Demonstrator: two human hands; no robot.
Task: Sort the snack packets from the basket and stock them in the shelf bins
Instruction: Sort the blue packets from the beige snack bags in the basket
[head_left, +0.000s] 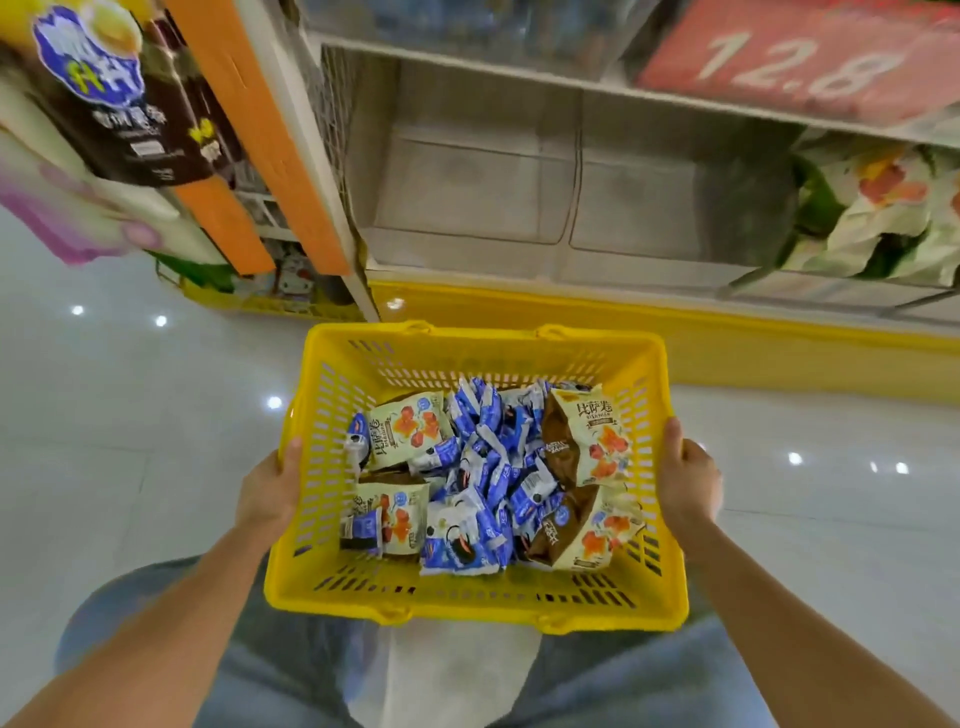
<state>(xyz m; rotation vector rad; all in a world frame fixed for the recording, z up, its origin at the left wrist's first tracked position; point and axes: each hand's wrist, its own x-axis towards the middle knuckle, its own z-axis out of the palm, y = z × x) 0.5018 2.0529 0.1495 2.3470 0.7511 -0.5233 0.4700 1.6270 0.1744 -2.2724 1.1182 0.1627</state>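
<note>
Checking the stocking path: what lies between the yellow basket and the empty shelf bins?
In the head view, only the shelf's yellow base strip shows between the basket and the empty bins; no packet or other item lies there.

Red sign (800, 62): "12.8". Cream snack packet (597, 441) in basket (467, 605): "比萨卷".

Snack packets (483, 467) in basket (467, 605); hands at its left (270, 493) and right (688, 480) walls; shelf bins (467, 197) beyond.

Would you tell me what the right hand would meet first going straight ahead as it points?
The right hand, gripping the basket rim, would probably reach the yellow shelf base first; depth is unclear.
</note>
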